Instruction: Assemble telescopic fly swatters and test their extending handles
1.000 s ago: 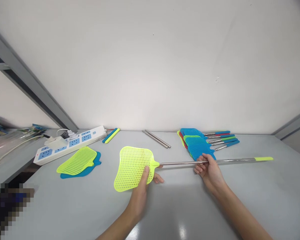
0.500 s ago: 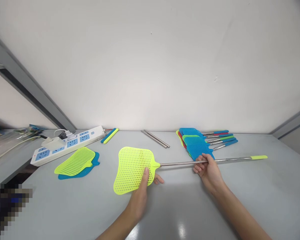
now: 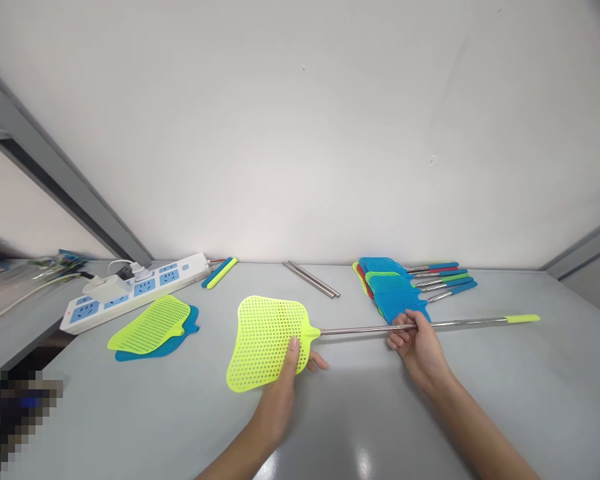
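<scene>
A yellow-green fly swatter (image 3: 265,340) with a perforated head and an extended metal rod is held level above the table. My left hand (image 3: 283,393) grips its head near the neck, thumb on top and fingers partly hidden behind the mesh. Around the middle of the rod, my right hand (image 3: 417,343) is closed with thumb and fingers. The swatter's yellow-green handle end (image 3: 523,319) points right, free of both hands. Just behind my right hand lies a pile of blue, green and red fly swatters (image 3: 395,297).
Two metal rods (image 3: 313,280) lie near the wall. Left of them are a yellow-green handle grip (image 3: 223,273) and a blue one. A white power strip (image 3: 195,267) with plugs stands behind loose swatter heads (image 3: 150,323), yellow-green over blue. A plastic bag (image 3: 25,287) sits far left.
The swatter's handle end has shifted very slightly to the right and down. Both hands keep their grip in nearly the same places.
</scene>
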Available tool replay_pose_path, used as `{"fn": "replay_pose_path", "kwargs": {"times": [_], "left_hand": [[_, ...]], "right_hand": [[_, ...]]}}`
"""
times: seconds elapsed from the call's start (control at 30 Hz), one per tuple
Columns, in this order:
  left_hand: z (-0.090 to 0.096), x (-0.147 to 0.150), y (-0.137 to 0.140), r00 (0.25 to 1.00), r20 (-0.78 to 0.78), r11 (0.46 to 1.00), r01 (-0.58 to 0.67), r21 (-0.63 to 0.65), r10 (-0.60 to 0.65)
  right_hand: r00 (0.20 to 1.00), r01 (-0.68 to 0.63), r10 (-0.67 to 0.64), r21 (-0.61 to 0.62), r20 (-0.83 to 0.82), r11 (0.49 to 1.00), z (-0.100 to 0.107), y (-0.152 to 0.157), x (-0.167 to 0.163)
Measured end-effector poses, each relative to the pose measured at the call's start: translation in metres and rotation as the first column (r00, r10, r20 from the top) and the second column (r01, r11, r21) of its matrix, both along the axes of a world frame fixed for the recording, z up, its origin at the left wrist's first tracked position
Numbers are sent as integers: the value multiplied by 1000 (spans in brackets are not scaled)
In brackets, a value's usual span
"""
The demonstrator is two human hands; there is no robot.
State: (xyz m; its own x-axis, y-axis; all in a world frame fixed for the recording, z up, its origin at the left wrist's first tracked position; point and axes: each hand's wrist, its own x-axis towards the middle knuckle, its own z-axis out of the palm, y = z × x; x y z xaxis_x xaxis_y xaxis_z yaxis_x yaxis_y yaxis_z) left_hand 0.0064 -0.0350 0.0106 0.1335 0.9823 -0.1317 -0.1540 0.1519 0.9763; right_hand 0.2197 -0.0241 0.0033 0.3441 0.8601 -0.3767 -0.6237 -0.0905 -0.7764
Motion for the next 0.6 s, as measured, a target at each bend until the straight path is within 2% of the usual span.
{"fn": "replay_pose_path", "kwargs": {"times": [0.13, 0.33, 0.6], "left_hand": [[-4, -1, 1, 1000, 8, 1000, -23, -21, 23], [-3, 0, 3, 981, 177, 995, -70, -70, 81], [6, 2, 3, 992, 105, 998, -65, -13, 66]], "right_hand": [[1000, 9, -9, -5, -1, 1000, 1, 0, -1], [1000, 12, -12, -3, 7, 1000, 1, -1, -2], [1000, 13, -13, -11, 3, 1000, 3, -1, -3]]}}
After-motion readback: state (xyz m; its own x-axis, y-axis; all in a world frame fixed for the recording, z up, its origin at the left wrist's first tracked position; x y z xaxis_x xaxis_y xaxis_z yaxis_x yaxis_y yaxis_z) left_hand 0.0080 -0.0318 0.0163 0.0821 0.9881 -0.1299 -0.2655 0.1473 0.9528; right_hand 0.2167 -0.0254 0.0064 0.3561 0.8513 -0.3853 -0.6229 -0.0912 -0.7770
